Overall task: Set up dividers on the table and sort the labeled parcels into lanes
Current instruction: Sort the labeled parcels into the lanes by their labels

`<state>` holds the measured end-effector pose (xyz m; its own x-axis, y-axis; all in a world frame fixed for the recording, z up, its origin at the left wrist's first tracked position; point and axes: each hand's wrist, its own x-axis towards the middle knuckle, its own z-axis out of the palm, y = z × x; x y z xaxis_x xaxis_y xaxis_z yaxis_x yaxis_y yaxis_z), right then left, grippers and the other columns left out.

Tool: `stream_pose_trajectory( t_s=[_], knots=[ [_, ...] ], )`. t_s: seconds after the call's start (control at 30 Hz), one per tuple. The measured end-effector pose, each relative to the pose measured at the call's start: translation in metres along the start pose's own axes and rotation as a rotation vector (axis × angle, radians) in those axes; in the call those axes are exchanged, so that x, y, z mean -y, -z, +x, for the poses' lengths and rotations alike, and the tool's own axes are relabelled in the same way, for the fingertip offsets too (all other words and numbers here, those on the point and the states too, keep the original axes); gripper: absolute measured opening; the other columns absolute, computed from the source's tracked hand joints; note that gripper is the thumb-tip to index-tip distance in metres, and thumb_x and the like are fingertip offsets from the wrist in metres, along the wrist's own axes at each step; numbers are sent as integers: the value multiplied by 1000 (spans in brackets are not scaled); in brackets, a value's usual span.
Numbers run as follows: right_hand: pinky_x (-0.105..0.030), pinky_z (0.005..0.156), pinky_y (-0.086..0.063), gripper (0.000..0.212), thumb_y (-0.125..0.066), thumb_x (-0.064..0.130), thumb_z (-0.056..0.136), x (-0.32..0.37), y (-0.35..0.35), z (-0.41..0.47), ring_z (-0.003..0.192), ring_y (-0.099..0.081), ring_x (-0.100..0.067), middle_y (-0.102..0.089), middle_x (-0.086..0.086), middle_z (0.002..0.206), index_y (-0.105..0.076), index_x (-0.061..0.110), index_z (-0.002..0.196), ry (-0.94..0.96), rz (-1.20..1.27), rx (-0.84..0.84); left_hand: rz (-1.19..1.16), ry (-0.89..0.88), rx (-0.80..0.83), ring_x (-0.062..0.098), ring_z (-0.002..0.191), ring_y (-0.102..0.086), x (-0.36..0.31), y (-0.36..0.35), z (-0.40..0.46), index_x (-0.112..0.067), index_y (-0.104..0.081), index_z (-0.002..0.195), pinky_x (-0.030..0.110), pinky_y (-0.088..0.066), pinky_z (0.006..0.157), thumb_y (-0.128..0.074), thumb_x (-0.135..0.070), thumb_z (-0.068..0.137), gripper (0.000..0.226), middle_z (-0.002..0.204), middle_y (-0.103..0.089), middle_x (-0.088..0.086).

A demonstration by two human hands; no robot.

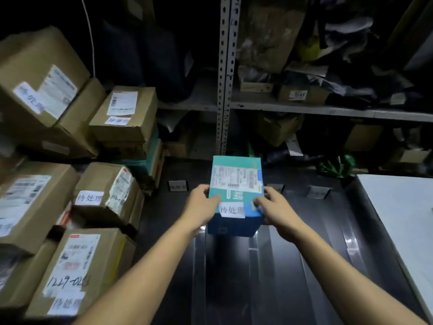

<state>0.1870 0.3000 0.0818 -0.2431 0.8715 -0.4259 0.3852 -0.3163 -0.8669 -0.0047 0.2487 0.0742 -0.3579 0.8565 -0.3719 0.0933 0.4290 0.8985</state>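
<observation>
I have a teal parcel (236,184) held over the middle of the dark table (293,277), its top face turned up at me with a printed shipping label and, at the near edge, a white slip with handwritten characters. My left hand (201,207) grips the parcel's left edge, thumb curled over the top; my right hand (274,207) grips the right edge the same way, so both grips are clamped on the box. The blue near side of the parcel hangs over the table; I cannot tell whether its underside touches the surface.

Pale dividers (199,266) run lengthwise along the table from near me toward the far end, and the parcel sits roughly above the lane between two of them. At the far edge, small lane tags (178,186) stand upright, one left of the parcel and others right of it; their writing is too blurred to read. The lanes ahead and to the right show bare dark surface.

Along the left edge, brown cardboard parcels (105,191) are stacked close together, several with white handwritten slips. A white board (403,219) lies along the right edge. Behind the table stands a metal shelf rack (225,78) crowded with boxes and dark bags.
</observation>
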Motion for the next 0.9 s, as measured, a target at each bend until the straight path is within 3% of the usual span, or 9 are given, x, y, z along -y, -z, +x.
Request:
stream_pose_trajectory(
  t_s=[0.07, 0.17, 0.3, 0.43, 0.5, 0.67, 0.9],
  knots=[
    [-30, 62, -55, 26, -51, 14, 84, -11, 3, 21, 90, -72, -14, -71, 3, 106, -58, 22, 108, -37, -60, 24, 42, 60, 1, 10, 83, -70, 9, -13, 16, -28, -55, 92, 27, -59, 66, -62, -11, 91, 18, 90, -68, -9],
    [-42, 82, -59, 26, -48, 5, 84, -28, -1, 42, 96, -69, -19, -72, -2, 109, -62, 15, 104, -90, -159, 50, 100, 133, 1, 6, 75, -68, 25, -25, 29, -26, -53, 89, 17, -51, 50, -61, -6, 90, 21, 85, -65, -10],
    [-33, 83, -57, 29, -46, 2, 87, -46, -4, 64, 98, -66, -19, -68, -6, 117, -60, 12, 110, -125, -252, 50, 212, 203, -8, 6, 75, -65, 43, -42, 45, -19, -52, 94, 14, -46, 45, -61, -4, 88, 18, 85, -64, -6],
    [-38, 89, -56, 35, -45, -1, 87, -56, -8, 80, 103, -65, -25, -68, -10, 119, -62, 6, 116, -151, -320, 32, 347, 203, -29, 1, 68, -57, 55, -53, 58, -15, -54, 100, 8, -36, 35, -61, -7, 89, 15, 82, -59, -10],
    [-40, 91, -55, 35, -45, -1, 87, -59, -10, 85, 107, -63, -28, -67, -11, 122, -61, 6, 118, -170, -355, 32, 424, 205, -33, 3, 69, -57, 59, -57, 63, -15, -56, 101, 11, -39, 38, -60, -9, 89, 14, 92, -61, -6],
    [-42, 93, -54, 36, -47, 2, 87, -69, -16, 90, 108, -63, -28, -67, -10, 123, -61, 8, 119, -198, -411, 50, 530, 225, -52, 18, 89, -64, 68, -62, 70, -12, -60, 109, 28, -54, 66, -58, -11, 90, 19, 110, -66, 3],
    [-37, 90, -53, 35, -47, 3, 90, -66, -22, 93, 111, -61, -28, -63, -11, 128, -55, 7, 124, -168, -445, 8, 504, 184, -72, 20, 92, -65, 72, -61, 73, -12, -60, 114, 32, -57, 73, -56, -12, 93, 22, 115, -67, 6]
  ],
)
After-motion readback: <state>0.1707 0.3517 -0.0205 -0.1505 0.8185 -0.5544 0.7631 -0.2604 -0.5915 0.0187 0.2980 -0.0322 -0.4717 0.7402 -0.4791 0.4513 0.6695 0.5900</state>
